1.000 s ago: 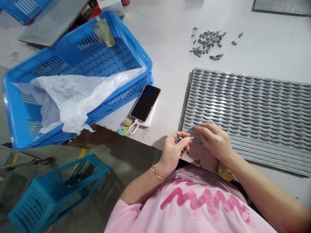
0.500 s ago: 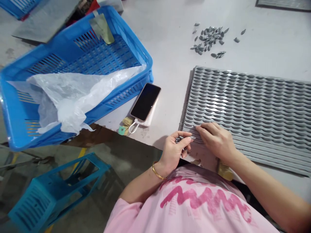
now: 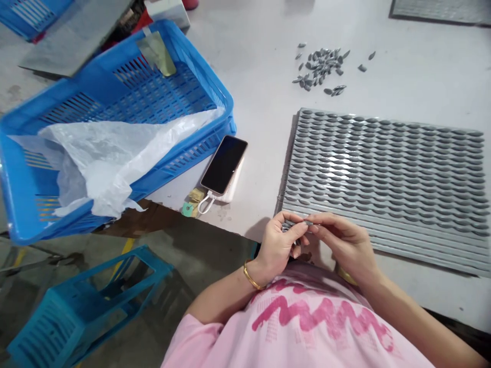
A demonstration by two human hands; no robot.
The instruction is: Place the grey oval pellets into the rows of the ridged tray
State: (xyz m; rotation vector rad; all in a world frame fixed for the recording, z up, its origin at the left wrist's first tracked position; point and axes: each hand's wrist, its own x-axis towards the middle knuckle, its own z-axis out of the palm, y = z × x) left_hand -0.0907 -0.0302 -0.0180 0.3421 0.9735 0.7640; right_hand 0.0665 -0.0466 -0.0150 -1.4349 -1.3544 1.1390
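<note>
Head view: drawn back from tray (image 3: 422, 245), right hand (image 3: 351, 245) now pinching piece (image 3: 310, 223) against left hand (image 3: 278, 240), clamped around loose pieces (image 3: 287, 225); seemingly mid-transfer.

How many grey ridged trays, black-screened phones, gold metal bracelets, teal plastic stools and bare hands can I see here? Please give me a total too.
Near grey ridged tray and far grey ridged tray: 2
Black-screened phone: 1
Gold metal bracelet: 1
Teal plastic stool: 1
Bare left hand and bare right hand: 2
Total: 7
</note>
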